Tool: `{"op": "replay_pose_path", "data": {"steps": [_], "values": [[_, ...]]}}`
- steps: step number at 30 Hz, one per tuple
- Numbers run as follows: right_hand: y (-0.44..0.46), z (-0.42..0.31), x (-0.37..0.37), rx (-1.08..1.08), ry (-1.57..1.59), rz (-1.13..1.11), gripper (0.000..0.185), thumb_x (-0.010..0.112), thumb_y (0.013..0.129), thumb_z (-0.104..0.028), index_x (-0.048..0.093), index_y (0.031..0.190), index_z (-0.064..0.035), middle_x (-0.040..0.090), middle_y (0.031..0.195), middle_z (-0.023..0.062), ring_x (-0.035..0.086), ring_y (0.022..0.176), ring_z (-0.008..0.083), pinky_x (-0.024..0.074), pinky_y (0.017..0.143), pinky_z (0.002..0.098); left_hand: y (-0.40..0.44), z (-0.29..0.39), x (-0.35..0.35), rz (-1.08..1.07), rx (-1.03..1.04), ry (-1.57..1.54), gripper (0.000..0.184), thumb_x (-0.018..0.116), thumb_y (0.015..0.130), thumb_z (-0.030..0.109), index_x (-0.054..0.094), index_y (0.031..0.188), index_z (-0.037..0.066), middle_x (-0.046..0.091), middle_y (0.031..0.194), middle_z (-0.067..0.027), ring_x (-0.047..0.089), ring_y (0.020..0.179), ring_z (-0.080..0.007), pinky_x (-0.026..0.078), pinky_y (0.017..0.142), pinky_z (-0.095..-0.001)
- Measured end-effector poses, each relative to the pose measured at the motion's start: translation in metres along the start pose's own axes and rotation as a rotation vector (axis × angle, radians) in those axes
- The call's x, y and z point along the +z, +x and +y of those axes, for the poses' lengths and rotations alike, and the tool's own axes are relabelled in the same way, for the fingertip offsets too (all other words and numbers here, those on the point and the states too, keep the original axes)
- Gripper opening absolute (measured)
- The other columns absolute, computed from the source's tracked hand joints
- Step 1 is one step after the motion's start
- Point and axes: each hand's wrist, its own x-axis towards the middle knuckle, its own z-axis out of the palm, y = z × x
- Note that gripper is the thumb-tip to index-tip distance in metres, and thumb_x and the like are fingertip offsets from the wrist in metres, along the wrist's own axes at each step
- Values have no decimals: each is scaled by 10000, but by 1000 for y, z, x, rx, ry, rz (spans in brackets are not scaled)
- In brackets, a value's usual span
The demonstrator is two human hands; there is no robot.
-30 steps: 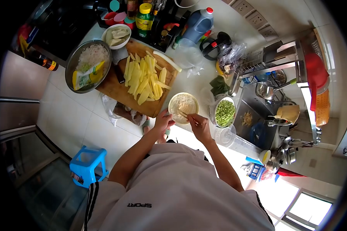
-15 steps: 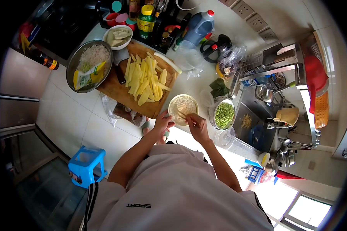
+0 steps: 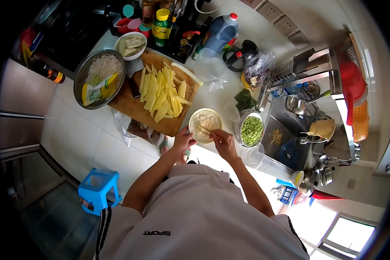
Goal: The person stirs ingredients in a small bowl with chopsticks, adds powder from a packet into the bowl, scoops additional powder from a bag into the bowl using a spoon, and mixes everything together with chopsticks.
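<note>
Grip of the left hand (image 3: pixel 184 139) is clamped on the near left rim of a pale round bowl (image 3: pixel 208 116), thumb and fingers at its edge; grip of the right hand (image 3: pixel 224 141) is closed on chopsticks (image 3: pixel 203 128), whose ends reach into the whitish mixture in that bowl; the bowl stands at the near edge of the tabletop (image 3: pixel 216 99), in front of the person's body; on the far left a blue stool (image 3: pixel 99 186) stands on the tiled floor (image 3: pixel 69 130); above and right of it a metal bowl (image 3: pixel 121 77) holds what looks like rice, with a yellow packet (image 3: pixel 100 89) lying in it; a white bowl (image 3: pixel 136 56) of pale chunks stands just beside it; next comes a wooden cutting board (image 3: pixel 122 103), bearing a heap of yellow strips (image 3: pixel 161 93), with a long white piece (image 3: pixel 187 73) along its far right edge; a jar with a yellow lid (image 3: pixel 161 29) stands beyond the board; right of the pale round bowl, near the right hand, is a bowl of chopped green pieces (image 3: pixel 251 130); farther right lies the sink (image 3: pixel 287 119), with pale scraps (image 3: pixel 276 137) in it; an orange basket (image 3: pixel 360 121) is at the far right
</note>
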Motion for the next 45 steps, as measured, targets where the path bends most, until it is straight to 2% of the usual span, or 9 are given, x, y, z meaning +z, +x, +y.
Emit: {"op": "replay_pose_path", "data": {"steps": [10, 11, 14, 19, 20, 36, 40, 41, 45], "values": [[20, 1, -19, 76, -31, 66, 89, 584, 880, -9, 626, 924, 56, 660, 777, 96, 658, 756, 131, 534, 659, 238, 4, -3, -5, -33, 25, -39, 491, 554, 911, 84, 397, 1376, 109, 595, 1032, -118, 634, 813, -190, 572, 723, -299], [15, -5, -26, 152, -291, -7, 82, 586, 876, -9, 628, 894, 59, 655, 770, 99, 648, 735, 123, 530, 644, 242, 2, -2, -6, -32, 17, -9, 471, 538, 917, 79, 398, 1366, 103, 583, 1071, -110, 627, 854, -194, 568, 745, -311], [-5, 7, 6, -59, 44, 62, 110, 578, 890, -48, 643, 899, 40, 650, 743, 90, 587, 622, 90, 475, 545, 236, 1, -1, -3, -33, 3, 44, 433, 505, 928, 70, 402, 1348, 92, 559, 1150, -93, 615, 938, -201, 559, 788, -332], [7, -1, -22, -7, -359, 20, 102, 611, 856, -19, 654, 911, 54, 656, 715, 120, 628, 617, 126, 511, 571, 264, 4, -2, -5, -30, 24, -17, 482, 556, 911, 74, 398, 1366, 99, 595, 1033, -124, 629, 807, -187, 578, 723, -310], [-1, 6, -11, -30, -119, 56, 117, 600, 872, -43, 659, 905, 53, 666, 728, 119, 612, 608, 115, 489, 548, 258, 5, -1, -2, -17, 17, -23, 484, 556, 910, 75, 398, 1366, 100, 595, 1039, -126, 630, 802, -186, 579, 722, -310], [-3, 0, 1, 2, -56, 13, 100, 595, 874, -29, 624, 900, 64, 670, 763, 119, 647, 678, 129, 523, 605, 247, -3, 4, 3, -3, 16, -23, 488, 541, 913, 57, 381, 1374, 85, 599, 1056, -137, 629, 843, -189, 578, 727, -310], [19, -5, -12, 19, -92, 113, 85, 591, 871, -15, 625, 870, 63, 647, 717, 113, 652, 681, 134, 530, 613, 247, -1, 3, -3, -11, 14, -27, 495, 546, 908, 51, 383, 1374, 88, 590, 1051, -135, 624, 849, -189, 578, 734, -309], [13, -11, -22, 113, -362, -58, 87, 581, 875, -11, 626, 881, 62, 646, 726, 98, 655, 716, 131, 523, 618, 241, -2, 4, -3, -13, 8, -2, 490, 545, 912, 67, 378, 1372, 90, 575, 1082, -125, 619, 877, -192, 571, 753, -316], [9, 0, 6, -74, -107, 24, 94, 586, 876, -47, 640, 886, 30, 648, 755, 88, 571, 614, 101, 442, 525, 243, -7, 6, 0, -18, -7, 29, 475, 541, 919, 94, 376, 1364, 92, 544, 1143, -110, 608, 926, -196, 562, 785, -327]]}}
